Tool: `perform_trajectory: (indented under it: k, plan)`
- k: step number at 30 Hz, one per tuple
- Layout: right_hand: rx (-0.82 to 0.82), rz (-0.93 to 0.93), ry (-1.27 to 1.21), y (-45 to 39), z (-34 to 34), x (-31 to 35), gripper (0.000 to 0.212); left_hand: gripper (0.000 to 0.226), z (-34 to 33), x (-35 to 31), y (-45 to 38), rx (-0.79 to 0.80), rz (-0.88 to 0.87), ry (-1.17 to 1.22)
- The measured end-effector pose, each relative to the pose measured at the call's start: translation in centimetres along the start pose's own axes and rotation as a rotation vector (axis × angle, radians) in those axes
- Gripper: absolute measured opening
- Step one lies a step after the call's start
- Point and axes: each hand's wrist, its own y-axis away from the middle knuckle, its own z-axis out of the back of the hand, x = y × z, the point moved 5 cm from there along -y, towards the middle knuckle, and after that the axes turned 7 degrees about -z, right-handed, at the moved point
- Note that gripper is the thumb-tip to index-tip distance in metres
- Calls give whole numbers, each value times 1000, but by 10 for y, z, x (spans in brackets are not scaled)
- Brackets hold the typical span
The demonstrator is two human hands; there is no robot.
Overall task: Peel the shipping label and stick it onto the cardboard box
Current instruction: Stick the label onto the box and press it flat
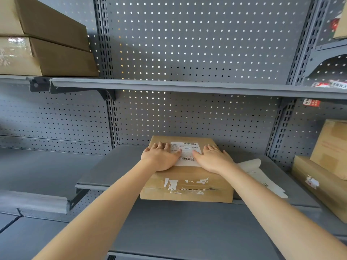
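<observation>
My 2 hands, left (161, 156) and right (214, 158), lie spread flat on the label (187, 152) atop the box (187, 184). Uneven pressing could trap wrinkles or leave an edge lifting.

**Box on the middle shelf, hands flat on top**

The cardboard box (186, 186) sits on a shelf (116, 166), before the pegboard (197, 119). The shipping label (185, 152) lies on its top. The left hand (160, 156) covers the label's left edge, the right hand (213, 159) its right. Backing paper (261, 175) lies right of the box.
</observation>
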Motion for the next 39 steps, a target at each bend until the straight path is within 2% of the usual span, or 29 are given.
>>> perform_trajectory:
  k: [5, 11, 17, 24, 27, 30, 33, 39]
  plan:
    - [1, -36, 12, 18, 1, 2, 89, 90, 0, -10, 18, -28, 46, -11]
    - [-9, -19, 36, 25, 1, 2, 96, 93, 0, -10, 24, -33, 65, -46]
    - [-32, 12, 11, 22, 1, -2, 82, 85, -4, -2, 15, -18, 19, -37]
    - [29, 90, -44, 21, 4, -13, 61, 65, -2, 10, 15, -2, -95, -76]
    - [25, 97, -102, 12, 4, -20, 57, 59, -1, 18, 14, 15, -82, -19]
    - [0, 24, -189, 8, 12, -23, 56, 58, 7, 17, 13, -34, -43, 13]
    - [-29, -31, -172, 10, 20, -10, 61, 68, 13, 6, 11, -70, 16, 46]
    - [-41, -71, -13, -3, 8, 10, 91, 93, 4, -9, -1, -52, 101, -8]
